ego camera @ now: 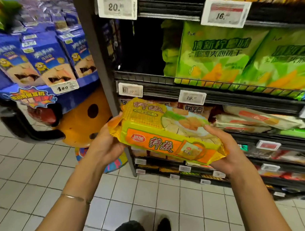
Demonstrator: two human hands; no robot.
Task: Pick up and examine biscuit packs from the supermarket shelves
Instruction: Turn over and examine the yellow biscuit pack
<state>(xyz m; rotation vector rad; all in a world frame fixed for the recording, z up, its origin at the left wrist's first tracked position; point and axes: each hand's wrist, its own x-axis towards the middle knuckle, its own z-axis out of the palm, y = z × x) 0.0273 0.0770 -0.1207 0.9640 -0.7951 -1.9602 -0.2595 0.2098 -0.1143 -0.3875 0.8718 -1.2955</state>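
Slippage is the main worry: a glossy yellow-and-orange plastic biscuit pack [166,132] is hanging in mid-air at the centre of the view, in front of the dark metal shelves [235,97] running from twelve to three o'clock, and only its two ends are being held. The left hand [105,143], at the pack's nine o'clock, is wrapping the crimped end, its fingers tucking out of sight behind the film. The right hand [225,150], at four o'clock, is cupping the other end from below with its thumb [211,128] pressing on top, so both sets of fingers are closing on the pack, neither spreading wide. Film this slick is probably giving little purchase. If one hand is loosening early during a turn to read the back, the pack could be dropping to the pale tiled floor [46,181] at six o'clock and breaking the biscuits inside. Squeezing harder is risking the same damage. A tilt towards twelve o'clock could also be catching the white price tag [192,97] showing just above the pack's upper edge.
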